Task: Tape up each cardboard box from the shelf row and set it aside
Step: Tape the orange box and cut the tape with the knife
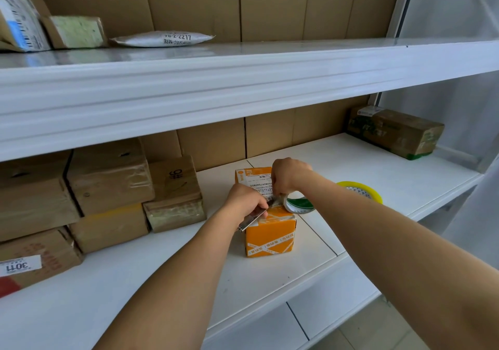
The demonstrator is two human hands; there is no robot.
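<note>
An orange cardboard box (270, 231) sits on the lower white shelf (135, 282), near its front edge and apart from the brown boxes (108, 187) stacked to the left. A printed shipping label covers the far part of its top, and strips of printed tape already cross its front face.

The left hand (247, 201) is curled round a flat metal utility knife (252, 221), whose blade end meets the tape strip at the box's top near edge. The right hand (289, 177) pinches a roll of clear tape (298, 202) with a green-and-white core, holding it upright just above the box's right side, with a short length of tape stretched between the roll and the knife. A second, yellow-edged tape roll (360, 190) lies flat on the shelf farther right, well apart from the box.

The box looks small and light, with stiff walls that probably hold shape under a firm press. Its taped faces look glossy, so they may slip under the fingers; the bare cardboard edges and opposite side walls seem the better places to grip it when setting it aside. The tape itself is thin and limp, and likely to fold back on itself if let slack before it is pressed down.
</note>
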